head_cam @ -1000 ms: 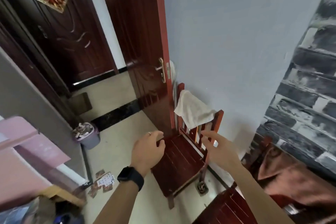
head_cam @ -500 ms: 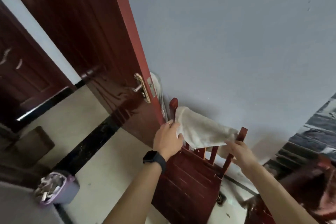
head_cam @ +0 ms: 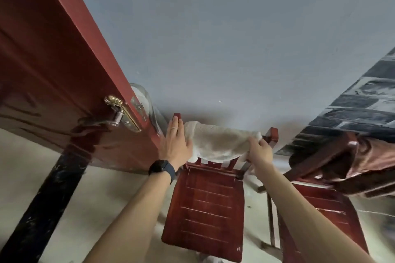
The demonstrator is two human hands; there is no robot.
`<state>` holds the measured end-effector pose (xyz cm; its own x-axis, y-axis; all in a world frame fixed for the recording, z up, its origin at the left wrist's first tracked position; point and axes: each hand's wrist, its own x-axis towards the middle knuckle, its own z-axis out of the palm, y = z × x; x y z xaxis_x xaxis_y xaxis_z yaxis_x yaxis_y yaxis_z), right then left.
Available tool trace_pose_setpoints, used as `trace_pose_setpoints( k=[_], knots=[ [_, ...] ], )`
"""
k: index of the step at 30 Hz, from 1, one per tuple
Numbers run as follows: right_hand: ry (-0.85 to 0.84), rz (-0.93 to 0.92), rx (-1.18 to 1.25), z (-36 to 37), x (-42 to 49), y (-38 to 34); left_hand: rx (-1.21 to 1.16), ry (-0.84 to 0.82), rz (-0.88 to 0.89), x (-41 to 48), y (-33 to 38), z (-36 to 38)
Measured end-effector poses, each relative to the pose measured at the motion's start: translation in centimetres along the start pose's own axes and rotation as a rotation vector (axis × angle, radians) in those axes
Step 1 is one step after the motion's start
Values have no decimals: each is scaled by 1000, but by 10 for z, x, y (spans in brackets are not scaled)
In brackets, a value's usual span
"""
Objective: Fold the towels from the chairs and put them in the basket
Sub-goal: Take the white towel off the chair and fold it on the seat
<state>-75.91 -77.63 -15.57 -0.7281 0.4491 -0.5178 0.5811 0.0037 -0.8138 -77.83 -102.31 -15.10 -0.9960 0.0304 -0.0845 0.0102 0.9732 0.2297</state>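
Observation:
A cream towel (head_cam: 218, 141) hangs over the backrest of a small red wooden chair (head_cam: 205, 209) that stands against the blue-grey wall. My left hand (head_cam: 176, 143) lies with straight fingers against the towel's left end, the fingertips up at the chair's left post. My right hand (head_cam: 257, 149) grips the towel's right end beside the right post. A brown towel (head_cam: 372, 160) is draped over the back of a second red chair (head_cam: 320, 209) at the right. No basket is in view.
An open dark red door (head_cam: 53, 66) with a brass handle (head_cam: 121, 113) stands close on the left, almost touching the chair. A dark brick-pattern wall (head_cam: 352, 102) is at the right. Pale floor tiles lie below.
The view has swung closer and more square onto the chair. My hands went from reaching, to the towel's two ends; the right hand now grips its end higher on the backrest.

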Motion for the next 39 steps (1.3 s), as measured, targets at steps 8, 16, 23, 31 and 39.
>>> trace_pose_setpoints(
  k=[8, 16, 23, 31, 39],
  knots=[
    [-98, -302, 35, -69, -99, -34, -1283, -101, -470, -36, 35, -4],
    [-410, -133, 343, -145, -175, 32, -1443, -653, -374, -113, 101, 6],
    [-553, -159, 551, -200, -244, 98, -1556, -813, -428, -220, 128, 47],
    [-290, -28, 570, -222, -259, 161, -1418, -896, -385, -293, 119, 29],
    [-237, 170, 464, -200, -246, 199, -978, -929, -361, -279, 25, -14]
  ],
)
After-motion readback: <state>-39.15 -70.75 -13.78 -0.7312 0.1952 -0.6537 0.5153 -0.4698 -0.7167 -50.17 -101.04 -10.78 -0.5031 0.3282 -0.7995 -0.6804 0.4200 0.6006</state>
